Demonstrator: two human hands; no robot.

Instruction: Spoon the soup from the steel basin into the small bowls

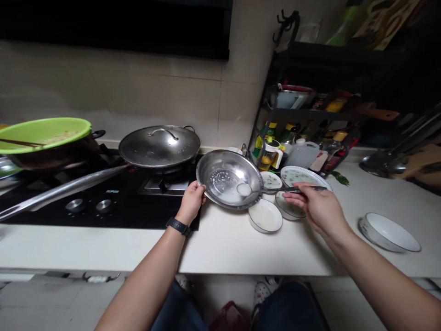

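Observation:
My left hand [192, 198], with a dark band at the wrist, grips the left rim of a wide metal basin [220, 165]. The basin is tilted, and some whitish liquid with bits has gathered low on its right side. In my right hand [315, 202] is the dark handle of a ladle [244, 190], its bowl inside the basin and holding pale liquid. Just below the basin's right side stands a white bowl [265, 216] of pale liquid. Another bowl [290, 207] sits partly under my right hand, near a small bowl [270, 180] and a ridged-rim dish [306, 177], both with green bits.
A lidded wok [160, 147] with a long handle sits on the black stove [124, 202]; a green basin [48, 133] rests on a pot at left. Behind the bowls, a dark rack [310, 112] holds bottles and jars. One white bowl [391, 231] stands at right on the counter.

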